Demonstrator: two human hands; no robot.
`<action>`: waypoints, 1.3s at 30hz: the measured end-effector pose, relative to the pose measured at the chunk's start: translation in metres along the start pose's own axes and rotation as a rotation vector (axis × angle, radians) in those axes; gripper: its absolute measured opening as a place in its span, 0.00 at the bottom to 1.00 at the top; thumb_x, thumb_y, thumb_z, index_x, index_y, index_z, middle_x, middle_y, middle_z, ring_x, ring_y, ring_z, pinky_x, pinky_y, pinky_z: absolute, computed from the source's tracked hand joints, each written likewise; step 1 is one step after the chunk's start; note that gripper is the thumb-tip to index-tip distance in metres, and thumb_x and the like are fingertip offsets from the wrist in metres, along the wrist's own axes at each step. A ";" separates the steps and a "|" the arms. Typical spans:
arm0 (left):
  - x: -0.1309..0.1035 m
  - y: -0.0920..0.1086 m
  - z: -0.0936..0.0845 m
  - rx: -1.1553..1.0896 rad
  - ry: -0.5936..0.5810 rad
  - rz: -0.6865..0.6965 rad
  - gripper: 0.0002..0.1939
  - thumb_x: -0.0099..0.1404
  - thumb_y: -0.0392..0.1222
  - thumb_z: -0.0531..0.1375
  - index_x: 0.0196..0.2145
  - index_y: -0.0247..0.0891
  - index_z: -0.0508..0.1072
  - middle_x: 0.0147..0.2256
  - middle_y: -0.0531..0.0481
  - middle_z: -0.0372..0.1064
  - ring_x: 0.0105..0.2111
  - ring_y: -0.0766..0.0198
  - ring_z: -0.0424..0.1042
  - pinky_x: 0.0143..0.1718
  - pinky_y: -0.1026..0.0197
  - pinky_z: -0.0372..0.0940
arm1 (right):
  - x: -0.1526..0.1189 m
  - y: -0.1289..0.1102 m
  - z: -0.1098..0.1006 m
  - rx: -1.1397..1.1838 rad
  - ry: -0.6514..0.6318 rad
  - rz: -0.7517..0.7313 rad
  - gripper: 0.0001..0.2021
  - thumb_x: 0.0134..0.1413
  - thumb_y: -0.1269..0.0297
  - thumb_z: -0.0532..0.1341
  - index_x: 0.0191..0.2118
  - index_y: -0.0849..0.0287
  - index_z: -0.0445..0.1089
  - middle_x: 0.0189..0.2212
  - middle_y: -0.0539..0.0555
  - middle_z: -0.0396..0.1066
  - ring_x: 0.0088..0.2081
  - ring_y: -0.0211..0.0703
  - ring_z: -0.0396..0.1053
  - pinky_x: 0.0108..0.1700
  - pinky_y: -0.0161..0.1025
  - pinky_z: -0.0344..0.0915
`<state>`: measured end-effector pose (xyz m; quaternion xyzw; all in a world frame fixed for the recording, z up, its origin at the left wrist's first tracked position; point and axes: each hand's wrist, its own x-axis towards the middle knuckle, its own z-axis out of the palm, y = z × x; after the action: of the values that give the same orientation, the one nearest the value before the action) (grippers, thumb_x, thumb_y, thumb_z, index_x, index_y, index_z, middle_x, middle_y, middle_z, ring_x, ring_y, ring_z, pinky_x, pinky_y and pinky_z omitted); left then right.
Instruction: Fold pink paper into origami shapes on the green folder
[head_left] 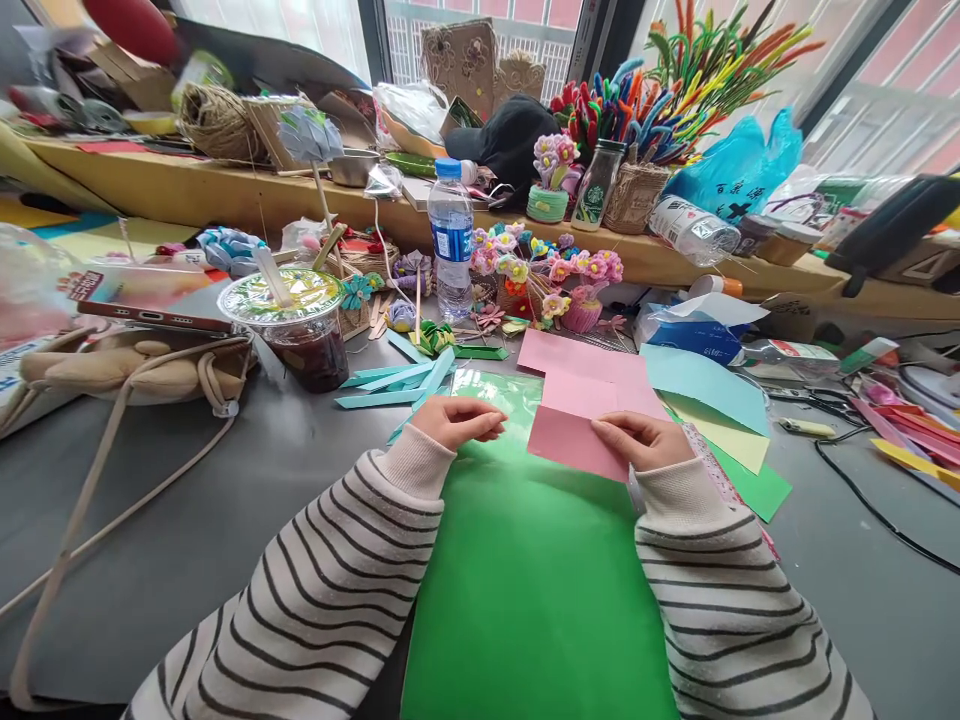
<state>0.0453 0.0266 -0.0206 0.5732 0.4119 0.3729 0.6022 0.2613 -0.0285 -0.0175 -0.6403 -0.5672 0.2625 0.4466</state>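
My right hand (643,438) pinches the right side of a creased pink paper sheet (571,430) between thumb and fingers. To its left, my left hand (461,420) is apart from the sheet, with its fingers curled together; whether anything small is in them I cannot make out. Both hands are over a green sheet (540,600) that reaches the front of the table. Another piece of pink paper (536,350) lies behind the held one. Light blue paper (709,385), with pale yellow paper (731,438) partly under it, lies to the right of my right hand.
Blue paper strips (397,383) lie beyond my left hand. A lidded drink cup (300,340) stands left of them, and a water bottle (451,245) stands behind. Yarn flowers (551,265) crowd the back. Scissors (817,400) and a black cable (862,500) lie at right.
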 end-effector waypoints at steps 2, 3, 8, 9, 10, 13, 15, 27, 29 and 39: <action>0.000 0.002 0.001 0.003 0.027 0.043 0.11 0.46 0.43 0.61 0.26 0.32 0.72 0.22 0.49 0.70 0.24 0.66 0.69 0.31 0.62 0.66 | 0.000 0.000 0.000 0.024 -0.020 0.001 0.10 0.39 0.57 0.59 0.24 0.59 0.70 0.24 0.52 0.72 0.29 0.42 0.67 0.31 0.37 0.63; -0.001 0.002 0.002 0.021 0.023 0.075 0.11 0.47 0.43 0.60 0.26 0.32 0.72 0.23 0.49 0.70 0.25 0.65 0.69 0.31 0.62 0.66 | 0.000 -0.001 0.001 0.033 -0.058 -0.006 0.10 0.39 0.57 0.58 0.24 0.59 0.70 0.24 0.52 0.72 0.29 0.42 0.67 0.31 0.37 0.63; -0.003 -0.002 0.017 0.245 -0.101 0.214 0.11 0.51 0.45 0.57 0.30 0.37 0.72 0.31 0.48 0.71 0.32 0.63 0.68 0.30 0.63 0.64 | -0.006 -0.006 0.020 0.076 -0.205 -0.048 0.10 0.40 0.59 0.58 0.24 0.59 0.71 0.24 0.53 0.72 0.29 0.41 0.67 0.32 0.37 0.64; -0.003 -0.003 0.019 0.287 -0.125 0.229 0.10 0.51 0.44 0.56 0.29 0.38 0.73 0.30 0.49 0.71 0.31 0.63 0.68 0.29 0.64 0.64 | -0.007 -0.006 0.023 0.092 -0.215 -0.050 0.09 0.40 0.59 0.58 0.24 0.59 0.71 0.24 0.52 0.72 0.29 0.41 0.68 0.32 0.37 0.64; -0.003 -0.004 0.021 0.324 -0.142 0.242 0.09 0.51 0.44 0.56 0.27 0.39 0.73 0.28 0.50 0.71 0.29 0.64 0.68 0.28 0.64 0.63 | -0.008 -0.007 0.025 0.105 -0.223 -0.050 0.09 0.40 0.60 0.58 0.24 0.59 0.71 0.24 0.52 0.72 0.29 0.41 0.68 0.32 0.37 0.64; -0.003 -0.005 0.021 0.387 -0.135 0.266 0.09 0.51 0.43 0.56 0.24 0.38 0.73 0.24 0.51 0.71 0.27 0.65 0.67 0.29 0.65 0.62 | -0.008 -0.008 0.023 0.109 -0.229 -0.049 0.08 0.39 0.61 0.59 0.25 0.59 0.71 0.25 0.52 0.72 0.29 0.41 0.68 0.32 0.37 0.65; -0.003 -0.004 0.019 0.387 -0.107 0.249 0.09 0.51 0.43 0.56 0.24 0.36 0.73 0.24 0.50 0.70 0.27 0.66 0.67 0.28 0.66 0.62 | -0.006 -0.007 0.016 0.094 -0.217 -0.042 0.08 0.39 0.61 0.59 0.25 0.59 0.71 0.25 0.52 0.72 0.30 0.42 0.68 0.32 0.37 0.66; -0.003 -0.008 0.019 0.372 -0.141 0.240 0.10 0.51 0.43 0.56 0.25 0.35 0.73 0.25 0.49 0.70 0.27 0.65 0.67 0.29 0.66 0.63 | -0.004 -0.005 0.017 0.070 -0.157 -0.093 0.10 0.38 0.59 0.60 0.27 0.59 0.70 0.25 0.52 0.72 0.28 0.40 0.68 0.32 0.37 0.65; -0.004 -0.008 0.020 0.379 -0.148 0.243 0.10 0.51 0.43 0.56 0.25 0.34 0.73 0.25 0.48 0.70 0.28 0.65 0.67 0.30 0.66 0.62 | -0.007 -0.008 0.023 0.010 -0.223 -0.136 0.08 0.40 0.60 0.58 0.24 0.58 0.70 0.23 0.52 0.71 0.26 0.39 0.67 0.29 0.36 0.64; 0.001 -0.006 0.013 0.208 0.049 0.107 0.12 0.47 0.46 0.59 0.24 0.33 0.72 0.22 0.50 0.68 0.24 0.67 0.67 0.27 0.66 0.64 | -0.003 -0.006 0.011 -0.016 -0.173 -0.066 0.09 0.41 0.60 0.57 0.24 0.60 0.70 0.25 0.53 0.71 0.28 0.40 0.67 0.30 0.35 0.63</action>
<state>0.0574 0.0219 -0.0267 0.6446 0.4317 0.3736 0.5085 0.2483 -0.0288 -0.0184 -0.5998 -0.6264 0.2976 0.3991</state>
